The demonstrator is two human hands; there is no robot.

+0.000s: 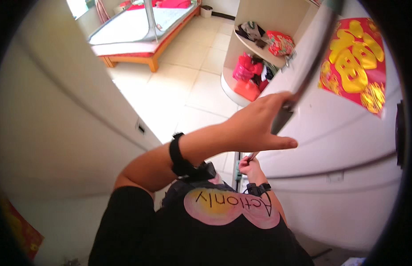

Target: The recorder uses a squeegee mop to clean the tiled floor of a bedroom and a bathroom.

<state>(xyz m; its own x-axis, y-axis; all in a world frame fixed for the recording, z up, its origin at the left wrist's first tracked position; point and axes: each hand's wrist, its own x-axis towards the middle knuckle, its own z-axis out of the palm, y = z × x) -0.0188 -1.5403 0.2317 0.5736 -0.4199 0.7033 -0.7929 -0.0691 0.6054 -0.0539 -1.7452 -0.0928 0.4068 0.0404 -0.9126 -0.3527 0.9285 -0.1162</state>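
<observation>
A long dark pole [320,48] slants down from the upper right past both my hands, blurred at its near, greenish top end. My left hand [259,124] reaches across to the right, fingers curled over the pole and thumb stretched out to the side. Lower down and closer to my body, my right hand [249,166] is closed around the pole's thin lower part. Just right of both hands stands a white door or panel [330,146]. A red poster with gold characters [354,62] is stuck on it. What lies at the pole's lower end is hidden.
Close on my left is a pale door or wall [77,128] with a small latch plate [141,127]. Light floor tiles [206,93] lead to a wooden-framed bed [126,37]. Curved corner shelves [259,46] hold clothes and red bags; a white bin [206,11] stands farther back.
</observation>
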